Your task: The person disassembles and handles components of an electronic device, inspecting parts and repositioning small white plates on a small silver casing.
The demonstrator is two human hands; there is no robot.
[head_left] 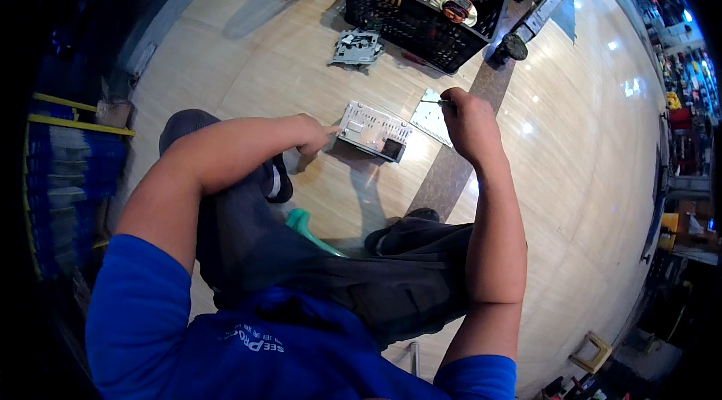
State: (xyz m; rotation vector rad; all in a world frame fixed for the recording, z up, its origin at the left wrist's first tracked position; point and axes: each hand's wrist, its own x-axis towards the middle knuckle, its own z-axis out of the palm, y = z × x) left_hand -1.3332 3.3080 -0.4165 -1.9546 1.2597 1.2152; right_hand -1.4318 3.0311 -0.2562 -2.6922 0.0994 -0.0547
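With the metal box point(374, 131) on the floor point(587, 174), we seemed to be steadying its left end with our left hand point(308, 135), grip unclear, while our right hand point(472, 125) grasped a slim tool point(445, 102), which likely needed bringing to the box.

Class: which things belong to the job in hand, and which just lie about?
Likely job:
slotted metal casing, at left hand
slim tool in right hand
flat panel, possibly

Likely lying about:
black plastic crate
silver metal mechanism
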